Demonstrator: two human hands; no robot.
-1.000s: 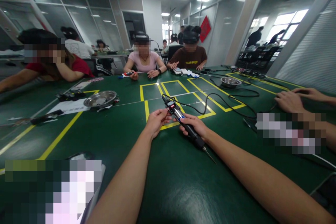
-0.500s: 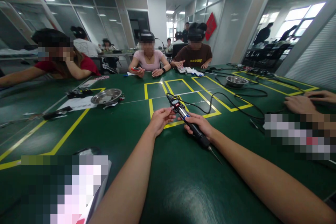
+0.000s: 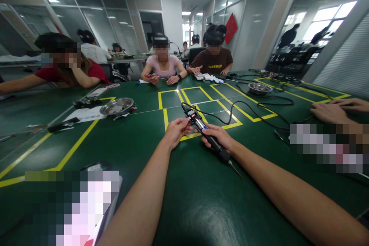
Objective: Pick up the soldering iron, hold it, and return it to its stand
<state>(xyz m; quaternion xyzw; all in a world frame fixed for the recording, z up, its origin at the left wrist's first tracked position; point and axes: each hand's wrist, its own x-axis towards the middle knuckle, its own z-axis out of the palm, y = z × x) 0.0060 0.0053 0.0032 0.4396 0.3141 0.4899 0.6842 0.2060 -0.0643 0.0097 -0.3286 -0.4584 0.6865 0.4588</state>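
Observation:
A black electric screwdriver (image 3: 201, 127) lies slanted over the green table (image 3: 184, 192), its bit pointing toward me and its black cable (image 3: 245, 107) running off to the far right. My right hand (image 3: 217, 137) is wrapped round the tool's body. My left hand (image 3: 176, 130) has its fingers curled against the upper end of the tool near the red-and-white part. Both forearms reach in from the lower edge.
A steel bowl (image 3: 117, 105) with papers and small black parts stands at the left, a second steel bowl (image 3: 259, 88) at the far right among cables. Several people sit round the table; another person's hands (image 3: 331, 111) rest at the right. Yellow tape marks boxes.
Over the last second the camera tilted down and panned left a little, with hardly any shift in the last half second. Both hands keep the same hold on the screwdriver.

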